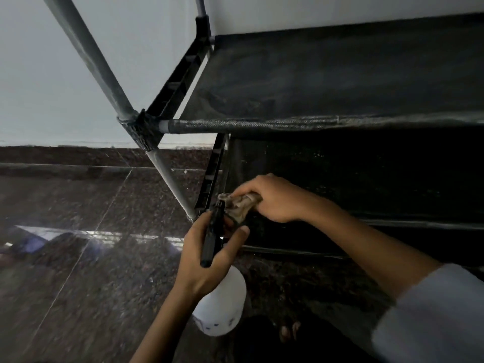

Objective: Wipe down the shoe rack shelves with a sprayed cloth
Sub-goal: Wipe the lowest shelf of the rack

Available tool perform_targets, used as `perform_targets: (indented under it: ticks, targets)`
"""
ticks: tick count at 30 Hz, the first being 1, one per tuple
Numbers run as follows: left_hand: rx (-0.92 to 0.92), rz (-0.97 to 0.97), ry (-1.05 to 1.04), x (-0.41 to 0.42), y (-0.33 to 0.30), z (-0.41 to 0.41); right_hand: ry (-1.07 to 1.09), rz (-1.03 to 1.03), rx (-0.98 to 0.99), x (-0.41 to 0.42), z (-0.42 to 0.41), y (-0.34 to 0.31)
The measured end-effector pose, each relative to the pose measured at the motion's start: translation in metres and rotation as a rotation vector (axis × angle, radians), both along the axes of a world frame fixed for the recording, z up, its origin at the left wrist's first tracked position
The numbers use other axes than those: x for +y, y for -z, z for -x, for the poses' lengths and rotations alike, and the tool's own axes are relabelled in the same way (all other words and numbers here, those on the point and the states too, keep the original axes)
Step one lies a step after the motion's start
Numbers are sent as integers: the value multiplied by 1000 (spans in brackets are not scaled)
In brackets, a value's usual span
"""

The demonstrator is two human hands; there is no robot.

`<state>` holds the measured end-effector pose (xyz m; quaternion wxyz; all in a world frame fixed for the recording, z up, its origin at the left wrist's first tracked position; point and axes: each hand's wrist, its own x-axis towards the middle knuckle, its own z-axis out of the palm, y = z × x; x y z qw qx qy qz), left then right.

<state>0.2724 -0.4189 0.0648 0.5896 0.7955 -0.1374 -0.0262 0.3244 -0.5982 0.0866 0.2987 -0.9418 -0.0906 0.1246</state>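
From the head camera I saw the left hand [207, 254] wrapped around the black trigger head of a white plastic spray bottle [221, 307], fingers curled about the neck and the thumb lying along its right side. The bottle's rounded body hung below the hand toward six o'clock; a few small dark marks showed near its base, too blurred for me to read as writing or a brand. At about one o'clock from that hand, the right hand [275, 199] was clenched on a crumpled brownish-grey cloth [239, 205], which bunched out of the fist to the left and sat right at the nozzle end of the sprayer, touching or nearly touching it; I could not tell which. A pale grey sleeve [429, 315] covered the right forearm at four o'clock. Both hands were in front of the left corner of a shoe rack with grey metal tubes and black plastic joints [142, 132]. Its upper black fabric shelf [340, 79] stretched off toward two o'clock, and a darker lower shelf [366, 184] lay behind the right hand. The rack stood on a dark speckled stone floor [78, 284], with a pale wall [52, 74] at ten o'clock.
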Motion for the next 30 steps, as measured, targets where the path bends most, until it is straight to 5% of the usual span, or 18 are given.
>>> perform_targets:
  ticks: [7, 10, 15, 18, 20, 26, 30]
  targets:
    - [-67, 56, -8, -7, 18, 2, -95, -144, 18, -14, -1, 12]
    - [-78, 31, 0, -12, 18, 2, -124, -143, -154, -15, -11, 14]
    - [-77, 50, -24, -14, 18, 3, -3, 316, -447, -19, -69, 15]
    - [-29, 86, -48, -17, 16, 5, 307, 414, -490, -21, -97, 15]
    - [-1, 96, -60, -17, 17, 4, 312, 468, -468, -5, -92, 16]
    - [51, 95, -83, -17, 21, 1, -150, 41, -66, 4, -24, -3]
    - [105, 119, -133, -15, 24, 1, -89, 36, -227, 6, -2, 9]
